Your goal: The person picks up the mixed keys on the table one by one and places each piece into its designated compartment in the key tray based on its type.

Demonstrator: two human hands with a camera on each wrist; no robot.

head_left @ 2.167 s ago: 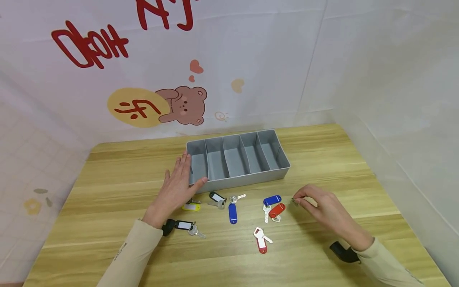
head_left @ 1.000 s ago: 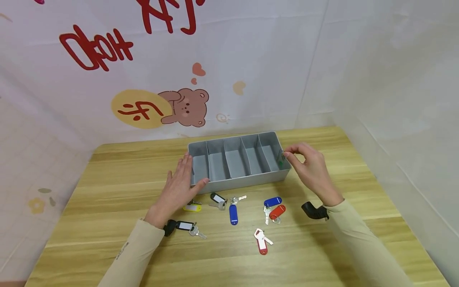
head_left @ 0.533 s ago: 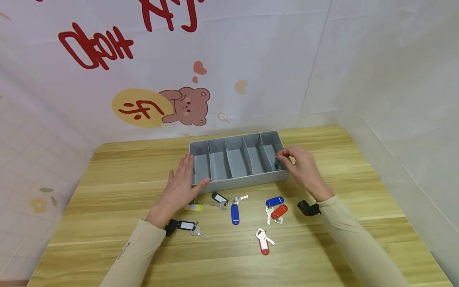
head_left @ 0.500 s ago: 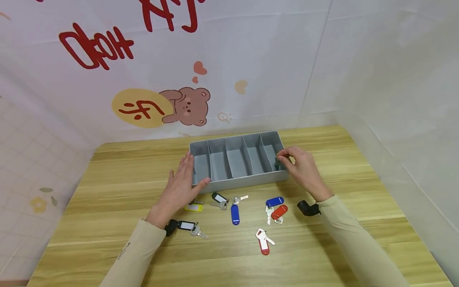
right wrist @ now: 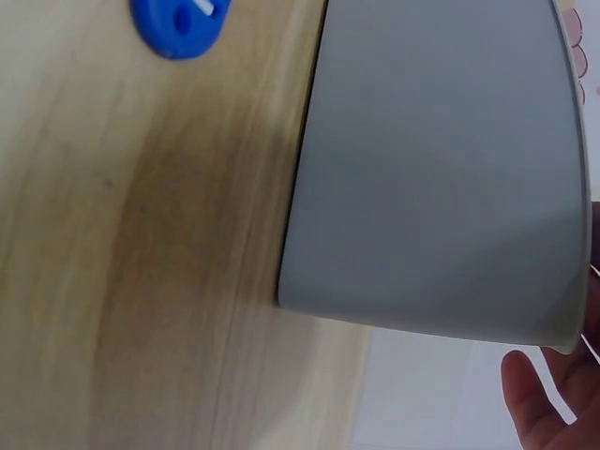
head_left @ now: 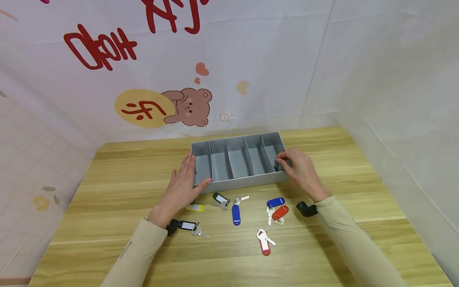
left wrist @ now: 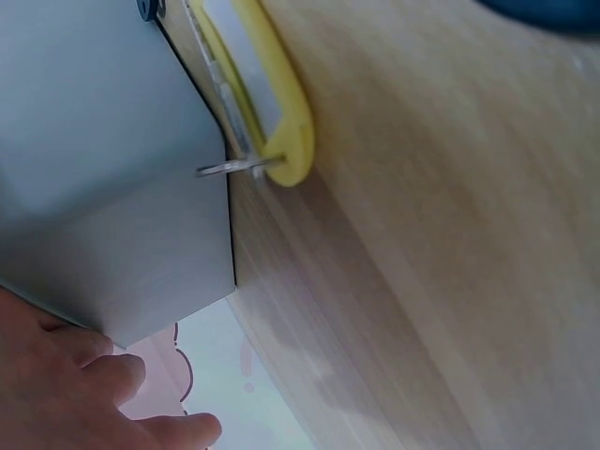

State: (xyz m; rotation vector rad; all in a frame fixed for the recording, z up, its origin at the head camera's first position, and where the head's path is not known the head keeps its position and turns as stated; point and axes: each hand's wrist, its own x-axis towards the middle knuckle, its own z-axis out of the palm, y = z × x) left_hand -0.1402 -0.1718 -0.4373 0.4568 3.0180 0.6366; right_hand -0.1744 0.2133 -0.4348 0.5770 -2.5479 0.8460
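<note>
My left hand (head_left: 180, 187), fingers straight, rests against the left end of the grey divided box (head_left: 244, 183); its thumb touches the front rim. My right hand (head_left: 300, 169) reaches over the right end of the box. Thumb and forefinger pinch a small dark green key tag (head_left: 276, 166), which hangs inside the rightmost compartment; any key on it is hidden or too small to make out. In the right wrist view the box wall (right wrist: 431, 178) fills the middle, and only some fingers (right wrist: 530, 398) show at the edge.
In front of the box lie tagged keys: a yellow tag (head_left: 195, 207), black tags (head_left: 187, 225) (head_left: 220, 197), blue tags (head_left: 236, 215) (head_left: 275, 202) and red tags (head_left: 280, 212) (head_left: 265, 247). A white printed sheet (head_left: 272, 71) stands behind the wooden table (head_left: 136, 171).
My right hand has lifted the green key tag from the table right of the other keys and carried it to the rightmost compartment, lowering slightly at the end. My left hand has stayed on the box.
</note>
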